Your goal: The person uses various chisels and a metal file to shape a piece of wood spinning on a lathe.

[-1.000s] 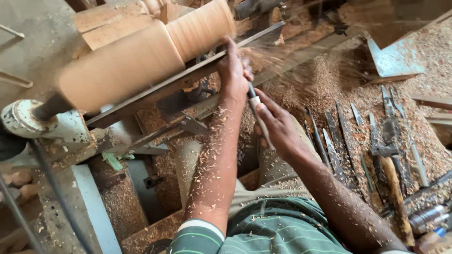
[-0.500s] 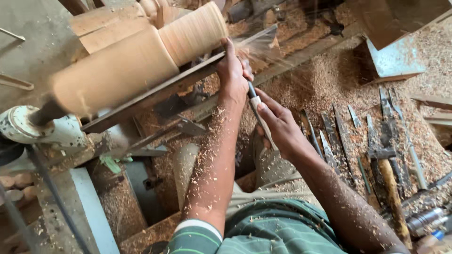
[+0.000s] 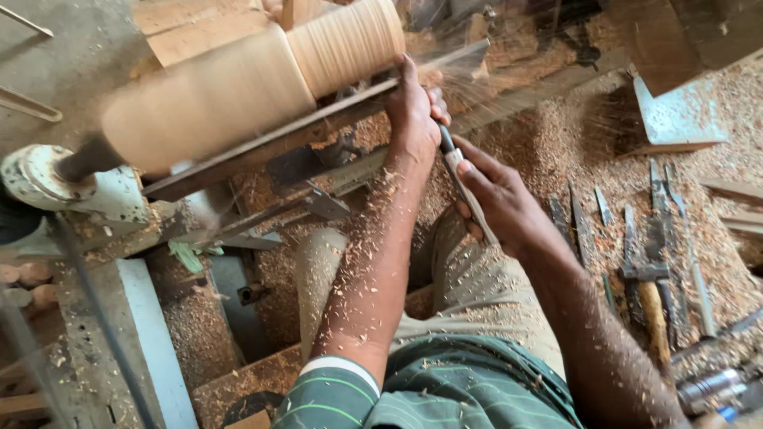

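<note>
Since a second ago both hands, left hand (image 3: 413,111) and right hand (image 3: 497,199), stay closed around the metal-bladed turning chisel (image 3: 461,179), whose tip, seemingly, keeps cutting the blurred pale wooden cylinder (image 3: 254,79), chips spraying right.

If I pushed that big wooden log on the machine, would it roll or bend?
The wooden log is round and thick, so it would likely roll, not bend. It looks heavy for its size. Its blurred surface suggests it is spinning, so a push could hurt. The left hand and right hand steady a chisel against it.
</note>
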